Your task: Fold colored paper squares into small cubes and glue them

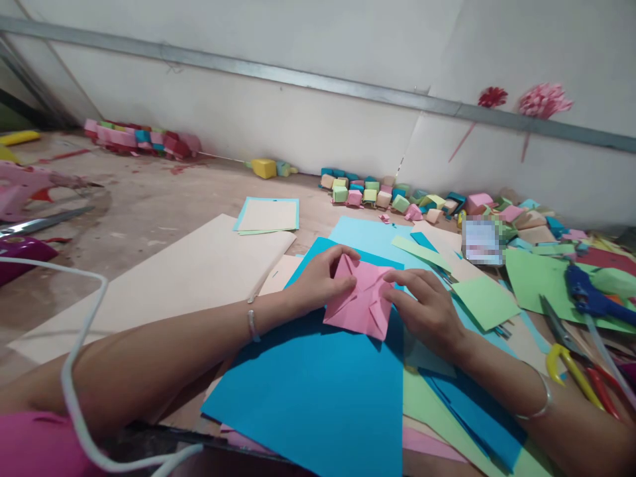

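Observation:
A folded square of pink paper [362,301], with crossing creases and flaps, is held just over or on a large blue sheet [318,391]. My left hand [325,278] pinches its upper left part between thumb and fingers. On the right edge, my right hand [422,301] grips the paper with thumb and fingertips. Whether the pink paper touches the blue sheet below cannot be made out.
A cream sheet [173,285] lies to the left, with a small paper stack [268,215] behind it. Folded paper cubes [370,192] line the wall. Scissors [571,358] and a blue glue gun [596,295] lie right. A white cable [82,344] curves at the left.

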Action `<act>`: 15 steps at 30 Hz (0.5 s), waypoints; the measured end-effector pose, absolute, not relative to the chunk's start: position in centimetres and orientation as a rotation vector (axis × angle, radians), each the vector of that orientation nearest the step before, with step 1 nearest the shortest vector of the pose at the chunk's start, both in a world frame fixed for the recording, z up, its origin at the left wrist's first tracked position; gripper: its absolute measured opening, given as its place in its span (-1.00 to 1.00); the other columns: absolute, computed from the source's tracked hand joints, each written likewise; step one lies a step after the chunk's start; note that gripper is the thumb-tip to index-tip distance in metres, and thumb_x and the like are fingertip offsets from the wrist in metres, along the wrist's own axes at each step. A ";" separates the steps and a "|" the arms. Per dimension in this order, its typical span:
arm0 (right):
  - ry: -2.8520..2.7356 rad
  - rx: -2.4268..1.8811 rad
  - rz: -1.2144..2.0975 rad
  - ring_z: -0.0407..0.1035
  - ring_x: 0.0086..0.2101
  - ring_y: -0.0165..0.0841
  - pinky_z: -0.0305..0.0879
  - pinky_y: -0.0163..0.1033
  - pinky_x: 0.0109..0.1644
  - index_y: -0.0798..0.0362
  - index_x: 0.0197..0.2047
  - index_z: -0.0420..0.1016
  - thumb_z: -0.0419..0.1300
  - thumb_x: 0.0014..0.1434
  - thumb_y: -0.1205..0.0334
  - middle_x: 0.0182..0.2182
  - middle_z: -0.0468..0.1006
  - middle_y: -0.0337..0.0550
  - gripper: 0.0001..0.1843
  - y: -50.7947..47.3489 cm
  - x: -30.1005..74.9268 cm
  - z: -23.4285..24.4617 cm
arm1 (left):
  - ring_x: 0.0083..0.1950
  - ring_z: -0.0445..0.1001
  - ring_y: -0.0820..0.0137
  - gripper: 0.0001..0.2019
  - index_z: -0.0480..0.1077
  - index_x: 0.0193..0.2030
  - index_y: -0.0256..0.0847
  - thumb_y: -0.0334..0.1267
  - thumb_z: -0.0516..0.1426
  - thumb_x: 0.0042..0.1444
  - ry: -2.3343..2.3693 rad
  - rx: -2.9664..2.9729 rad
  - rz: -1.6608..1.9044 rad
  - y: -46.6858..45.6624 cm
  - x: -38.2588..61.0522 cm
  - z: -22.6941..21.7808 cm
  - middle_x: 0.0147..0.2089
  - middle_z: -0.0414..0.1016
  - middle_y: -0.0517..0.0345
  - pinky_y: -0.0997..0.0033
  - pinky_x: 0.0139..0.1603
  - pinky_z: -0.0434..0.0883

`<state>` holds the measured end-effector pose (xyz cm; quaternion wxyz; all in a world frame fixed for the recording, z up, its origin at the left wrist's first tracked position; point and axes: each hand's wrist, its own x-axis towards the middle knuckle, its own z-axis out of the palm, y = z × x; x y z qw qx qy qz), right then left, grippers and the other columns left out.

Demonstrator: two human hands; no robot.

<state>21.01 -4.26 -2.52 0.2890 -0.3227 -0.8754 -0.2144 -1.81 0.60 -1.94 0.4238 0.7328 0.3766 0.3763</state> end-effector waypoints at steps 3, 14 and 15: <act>-2.406 -0.912 -0.646 0.34 -0.13 -0.25 0.21 -0.15 -0.12 0.03 -0.24 0.57 0.08 0.29 0.42 -0.13 0.56 -0.05 -0.77 -3.5 21.6 -2.7 | -0.16 0.45 0.31 -0.76 0.34 -0.15 -0.21 -0.35 0.13 -0.02 1.169 1.946 0.975 1.1 -1.9 -2.2 -0.16 0.47 0.14 0.22 -0.08 0.42; -2.642 -0.766 -0.326 0.34 -0.05 -0.25 0.28 -0.15 -0.05 0.14 -0.14 0.52 -0.05 0.32 0.48 -0.13 0.56 0.02 -0.69 -3.3 21.7 -3.1 | -0.14 0.33 0.22 -0.79 0.49 -0.37 -0.25 -0.32 0.05 0.20 1.166 2.876 0.635 0.8 -2.2 -2.5 -0.21 0.47 -0.02 0.18 -0.13 0.24; -2.653 -0.759 -0.285 0.34 -0.05 -0.25 0.27 -0.16 -0.05 0.14 -0.14 0.51 -0.07 0.33 0.48 -0.13 0.55 0.00 -0.68 -3.3 21.6 -3.1 | -0.21 0.32 0.27 -0.76 0.48 -0.37 -0.26 -0.34 0.02 0.22 1.127 2.895 0.583 0.7 -2.1 -2.5 -0.27 0.46 -0.01 0.23 -0.19 0.23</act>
